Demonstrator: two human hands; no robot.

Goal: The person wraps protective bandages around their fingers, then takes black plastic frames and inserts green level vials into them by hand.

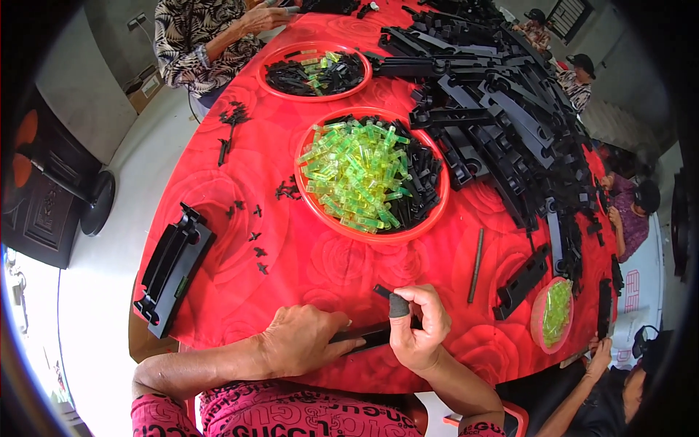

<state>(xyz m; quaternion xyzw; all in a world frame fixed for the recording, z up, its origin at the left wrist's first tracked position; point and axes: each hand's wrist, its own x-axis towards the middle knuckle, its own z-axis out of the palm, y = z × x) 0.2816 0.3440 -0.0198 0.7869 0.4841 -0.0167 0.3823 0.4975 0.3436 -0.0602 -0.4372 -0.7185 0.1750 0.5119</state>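
At the table's near edge my left hand is closed around one end of a long black plastic part. My right hand is raised over the other end, a dark cover on one fingertip. Its fingers pinch a small black strip, which sticks out to the left. Part of the long piece is hidden by both hands. Ahead stands a red-rimmed basket heaped with yellow-green vials and small black pieces.
A second basket of mixed pieces stands farther back. Long black parts pile up at the right. One black assembly lies at left, near small black bits. A thin rod and a small vial basket lie right. Other people sit around the table.
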